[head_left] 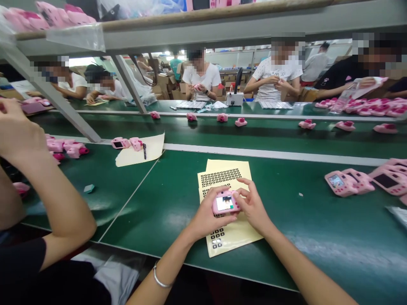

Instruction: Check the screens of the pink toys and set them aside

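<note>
Camera, small and pink, just above overlapping yellow sheets on the green desk, with a lit picture on the upturned screen. Left hand in a firm grip around the left end, with fingers along the top and thumb below. Right hand at the opposite end, with thumb against the back near the buttons and one finger stretched out past the top edge; whether also bearing weight, impossible to tell. On the left wrist, a silver bangle. On the sheets, rows of black squares. Farther right, more pink cameras in a cluster. To the left, a loose sheet under two cameras and a black pen, and nearer, another person's raised arm. Beyond, a spaced line of cameras before seated co-workers.
</note>
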`<state>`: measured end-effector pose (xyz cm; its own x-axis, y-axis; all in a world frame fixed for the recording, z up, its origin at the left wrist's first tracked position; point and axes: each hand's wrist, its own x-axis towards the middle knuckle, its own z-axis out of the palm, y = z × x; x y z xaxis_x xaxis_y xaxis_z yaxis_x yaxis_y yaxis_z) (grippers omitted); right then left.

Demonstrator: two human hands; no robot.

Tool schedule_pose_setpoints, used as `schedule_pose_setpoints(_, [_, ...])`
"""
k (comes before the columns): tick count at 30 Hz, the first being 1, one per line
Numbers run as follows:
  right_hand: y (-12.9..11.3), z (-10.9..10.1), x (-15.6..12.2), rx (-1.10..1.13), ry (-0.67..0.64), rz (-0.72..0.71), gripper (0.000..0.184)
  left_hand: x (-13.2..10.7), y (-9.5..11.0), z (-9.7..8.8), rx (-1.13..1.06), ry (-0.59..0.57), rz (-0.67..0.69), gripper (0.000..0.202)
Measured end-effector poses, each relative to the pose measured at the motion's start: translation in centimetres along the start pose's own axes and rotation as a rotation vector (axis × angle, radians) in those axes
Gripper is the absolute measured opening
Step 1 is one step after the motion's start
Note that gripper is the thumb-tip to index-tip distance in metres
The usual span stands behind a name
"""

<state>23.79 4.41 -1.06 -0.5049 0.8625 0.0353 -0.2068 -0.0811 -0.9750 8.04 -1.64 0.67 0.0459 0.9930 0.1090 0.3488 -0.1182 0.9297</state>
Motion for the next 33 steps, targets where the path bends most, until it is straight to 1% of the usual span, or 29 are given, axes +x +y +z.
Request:
schedule_pose_setpoints(3, [0.5,0.0,0.4,0.003,0.030,-0.028,0.056,0.4,0.0,0.0,-0.001,0.023,-0.048,0.065])
schedule_pose_setpoints(6, [0.9,-0.1,1.0,0.004,0.022,-0.055,0.052,1.2,-0.2,-0.1,0.016,0.068,-0.082,0.063])
schedule_pose_setpoints(10, [1.3,-0.3,1.7,0.004,0.007,-0.072,0.048,1.9,-0.6,-0.1,0.052,0.095,-0.055,0.061])
schedule_pose_setpoints(12, [1.2,-0.2,1.9,0.003,0.014,-0.082,0.047,2.0,-0.4,-0.2,0.065,0.086,-0.057,0.062])
schedule_pose_setpoints(15, [0.5,-0.7,1.8,0.034,0.011,-0.077,0.050,2.1,0.5,-0.8,0.085,-0.003,-0.071,0.068])
schedule_pose_setpoints(17, [-0.4,-1.9,1.0,0.062,0.007,-0.078,0.053,2.7,1.4,-1.4,0.073,-0.034,-0.047,0.062])
schedule_pose_setpoints(18, [-0.9,-2.9,0.4,0.068,0.018,-0.090,0.055,3.4,1.8,-1.6,0.080,-0.017,-0.033,0.057])
schedule_pose_setpoints(20, [-1.7,-5.5,-1.5,0.057,0.092,-0.129,0.057,5.6,2.8,-1.4,0.144,0.041,-0.002,0.048])
schedule_pose_setpoints(21, [-2.0,-7.0,-2.6,0.048,0.161,-0.153,0.058,7.2,3.2,-0.7,0.202,0.048,0.022,0.046])
schedule_pose_setpoints(22, [-2.2,-8.6,-3.8,0.037,0.244,-0.176,0.058,9.0,3.5,0.3,0.264,0.019,0.060,0.043])
schedule_pose_setpoints(23, [-2.3,-10.1,-4.9,0.027,0.336,-0.199,0.058,11.1,3.8,1.9,0.310,-0.041,0.125,0.040])
schedule_pose_setpoints(24, [-2.4,-11.6,-6.1,0.016,0.426,-0.220,0.058,13.4,4.2,3.9,0.340,-0.134,0.210,0.039])
schedule_pose_setpoints(26, [-2.5,-13.8,-8.0,-0.001,0.577,-0.251,0.057,18.3,4.9,8.9,0.413,-0.325,0.426,0.037])
schedule_pose_setpoints(27, [-2.5,-14.6,-8.8,-0.008,0.632,-0.257,0.056,20.7,5.4,11.7,0.458,-0.395,0.533,0.038])
schedule_pose_setpoints(29, [-2.4,-15.6,-10.0,-0.013,0.715,-0.259,0.055,25.0,6.4,17.1,0.509,-0.525,0.680,0.042])
schedule_pose_setpoints(30, [-2.4,-15.8,-10.4,-0.010,0.745,-0.259,0.056,26.9,6.9,19.5,0.512,-0.580,0.722,0.045])
schedule_pose_setpoints(31, [-2.2,-16.0,-10.7,-0.005,0.770,-0.257,0.056,28.5,7.3,21.6,0.500,-0.642,0.739,0.046])
schedule_pose_setpoints(32, [-2.1,-16.1,-10.9,0.000,0.791,-0.255,0.055,29.8,7.6,23.2,0.480,-0.700,0.744,0.045])
schedule_pose_setpoints(33, [-1.9,-16.2,-11.1,0.006,0.807,-0.254,0.055,30.8,7.8,24.4,0.464,-0.750,0.738,0.044])
